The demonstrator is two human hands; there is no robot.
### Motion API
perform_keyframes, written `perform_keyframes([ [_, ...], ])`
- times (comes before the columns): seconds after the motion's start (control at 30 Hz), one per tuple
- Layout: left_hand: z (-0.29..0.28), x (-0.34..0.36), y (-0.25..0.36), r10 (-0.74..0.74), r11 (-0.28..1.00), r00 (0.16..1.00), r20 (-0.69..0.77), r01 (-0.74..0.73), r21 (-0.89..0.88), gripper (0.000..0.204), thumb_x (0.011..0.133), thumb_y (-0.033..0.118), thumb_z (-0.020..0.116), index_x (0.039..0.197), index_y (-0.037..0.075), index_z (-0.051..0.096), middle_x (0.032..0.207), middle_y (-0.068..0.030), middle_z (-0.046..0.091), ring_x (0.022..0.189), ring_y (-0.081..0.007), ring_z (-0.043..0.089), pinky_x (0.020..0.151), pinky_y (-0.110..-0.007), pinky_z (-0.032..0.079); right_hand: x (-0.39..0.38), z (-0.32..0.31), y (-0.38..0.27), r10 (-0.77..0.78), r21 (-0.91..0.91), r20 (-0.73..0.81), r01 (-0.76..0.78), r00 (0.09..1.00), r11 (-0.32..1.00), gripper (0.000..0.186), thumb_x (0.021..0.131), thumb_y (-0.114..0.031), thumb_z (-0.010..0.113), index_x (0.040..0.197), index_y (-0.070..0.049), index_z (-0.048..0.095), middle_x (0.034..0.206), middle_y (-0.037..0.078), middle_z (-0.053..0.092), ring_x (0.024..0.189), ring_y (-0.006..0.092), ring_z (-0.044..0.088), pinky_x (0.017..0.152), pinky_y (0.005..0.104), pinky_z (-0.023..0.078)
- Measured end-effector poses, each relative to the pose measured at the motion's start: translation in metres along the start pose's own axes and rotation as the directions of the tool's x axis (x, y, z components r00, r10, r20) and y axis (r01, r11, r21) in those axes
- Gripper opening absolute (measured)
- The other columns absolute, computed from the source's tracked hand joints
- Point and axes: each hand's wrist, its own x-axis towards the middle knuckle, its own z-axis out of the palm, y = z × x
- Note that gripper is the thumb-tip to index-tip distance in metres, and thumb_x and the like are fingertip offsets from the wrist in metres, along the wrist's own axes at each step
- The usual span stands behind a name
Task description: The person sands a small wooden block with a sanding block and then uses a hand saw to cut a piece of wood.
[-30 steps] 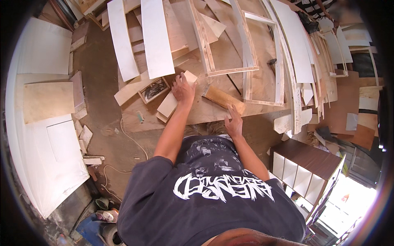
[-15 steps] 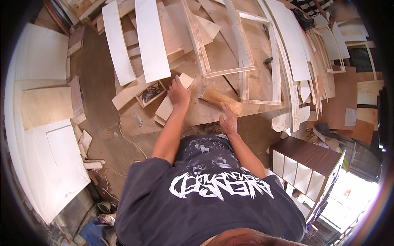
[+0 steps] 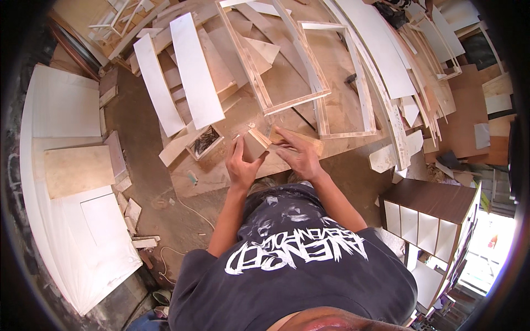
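Observation:
Near the front edge of the plywood work surface (image 3: 193,177), my left hand (image 3: 241,165) grips small pale wooden pieces (image 3: 255,144), held tilted. Close on their right, my right hand (image 3: 300,160) has its bent fingers on a long yellowish wooden block (image 3: 312,144), gripping its left end beside the pale pieces; part of the block is hidden behind the fingers. A small wooden box (image 3: 205,142) with dark metal bits sits left of my hands. Behind them lie two wooden frames (image 3: 292,99) and white boards (image 3: 196,71). A dark-headed tool (image 3: 350,79) lies at the right frame.
Long boards and offcuts (image 3: 386,66) are piled along the right. Covered white panels (image 3: 83,231) line the left, with scraps and a cord (image 3: 187,204) on the floor. A dark-topped shelf unit (image 3: 425,196) stands at lower right, near a bright opening.
My left hand has drawn the pale pieces nearer and tilted them up. My right hand has moved up and left onto the yellowish block, beside the left hand. The view has shifted slightly.

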Motion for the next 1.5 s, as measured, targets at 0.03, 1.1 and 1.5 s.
perform_keyframes([
  [0.03, -0.006, -0.003, 0.008, 0.000, 0.999, 1.000, -0.005, -0.001, -0.033, 0.083, 0.067, 0.021, 0.097, 0.139, 0.000, 0.063, 0.129, -0.0197, 0.067, 0.119, -0.0403, 0.065, 0.102, -0.048, 0.053, 0.004, 0.001, -0.019, -0.010, 0.007, 0.011, 0.010, 1.000, 1.000, 0.064, 0.095, -0.015, 0.077, 0.154, -0.006, 0.055, 0.142, 0.021, 0.067, 0.118, 0.0276, 0.072, 0.101, 0.0369, 0.058],
  [1.1, 0.027, -0.033, -0.009, -0.097, 0.939, 0.949, -0.300, -0.013, -0.344, 0.074, 0.075, 0.017, 0.094, 0.139, 0.001, 0.062, 0.132, -0.0203, 0.069, 0.123, -0.0383, 0.067, 0.105, -0.044, 0.054, 0.006, 0.054, -0.030, -0.508, -0.386, 0.084, 0.498, 0.857, 0.777, 0.045, 0.091, -0.005, 0.077, 0.136, -0.007, 0.072, 0.140, 0.021, 0.067, 0.129, 0.0378, 0.067, 0.102, 0.0430, 0.059],
  [1.5, 0.013, -0.022, -0.009, -0.031, 0.968, 0.969, -0.245, -0.032, -0.250, 0.081, 0.071, 0.024, 0.098, 0.139, -0.002, 0.062, 0.131, -0.0222, 0.069, 0.121, -0.0397, 0.068, 0.102, -0.045, 0.055, 0.007, 0.038, -0.006, -0.354, -0.164, 0.083, 0.363, 0.931, 0.917, 0.061, 0.095, -0.015, 0.076, 0.152, -0.005, 0.057, 0.143, 0.024, 0.065, 0.124, 0.0374, 0.070, 0.100, 0.0398, 0.058],
])
